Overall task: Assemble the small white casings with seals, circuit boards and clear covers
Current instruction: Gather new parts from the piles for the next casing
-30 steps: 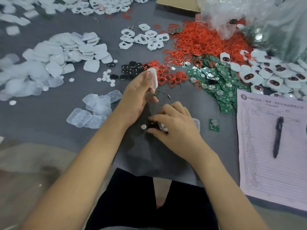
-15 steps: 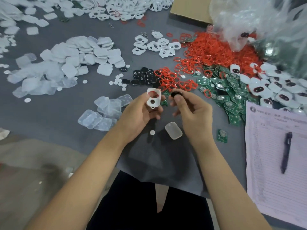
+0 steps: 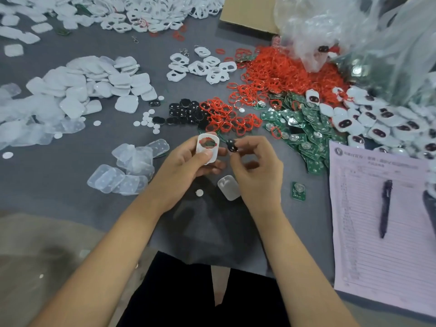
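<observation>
My left hand grips a small white casing with a shaped opening, held upright above the grey mat. Just right of it, my right hand pinches a small black insert between thumb and forefinger, a short gap from the casing. Below my hands a clear cover and a small white disc lie on the mat. A single green circuit board lies to the right.
Piles surround my hands: red seals, green boards, black inserts, white casings, clear covers, white backs, finished units. A form with a pen lies at the right. A plastic bag sits at back right.
My right hand rose from the mat holding a black insert and came beside the casing. My left hand turned the casing to face me. The clear cover stayed on the mat.
</observation>
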Action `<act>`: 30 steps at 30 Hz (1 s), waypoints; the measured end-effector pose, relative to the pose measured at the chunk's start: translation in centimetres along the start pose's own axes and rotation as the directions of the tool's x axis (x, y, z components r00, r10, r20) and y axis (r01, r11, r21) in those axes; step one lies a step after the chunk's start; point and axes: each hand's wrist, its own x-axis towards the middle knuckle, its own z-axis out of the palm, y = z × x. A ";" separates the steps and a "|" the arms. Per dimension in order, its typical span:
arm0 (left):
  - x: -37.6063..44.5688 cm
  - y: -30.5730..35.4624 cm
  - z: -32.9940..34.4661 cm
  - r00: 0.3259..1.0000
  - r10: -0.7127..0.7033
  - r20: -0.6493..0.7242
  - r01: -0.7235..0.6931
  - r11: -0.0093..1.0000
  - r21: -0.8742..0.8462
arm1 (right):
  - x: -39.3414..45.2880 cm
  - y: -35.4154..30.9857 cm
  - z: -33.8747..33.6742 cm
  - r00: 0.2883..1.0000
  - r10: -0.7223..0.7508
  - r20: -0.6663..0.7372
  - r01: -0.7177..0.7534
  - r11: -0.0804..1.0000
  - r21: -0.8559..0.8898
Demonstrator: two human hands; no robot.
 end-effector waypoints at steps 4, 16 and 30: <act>-0.4 0.0 0.1 0.999 0.035 0.025 -0.036 0.998 0.054 | 0.0 -0.1 0.0 1.000 -0.028 0.012 0.029 0.999 -0.033; -0.4 0.2 0.2 1.000 0.010 0.016 -0.011 0.999 0.034 | -0.2 0.0 -0.1 0.998 -0.064 0.022 0.066 0.992 -0.110; 0.0 -0.1 0.2 1.000 -0.011 0.007 0.011 0.997 -0.075 | -0.3 -0.8 -0.2 0.993 -0.109 0.042 0.110 0.993 -0.037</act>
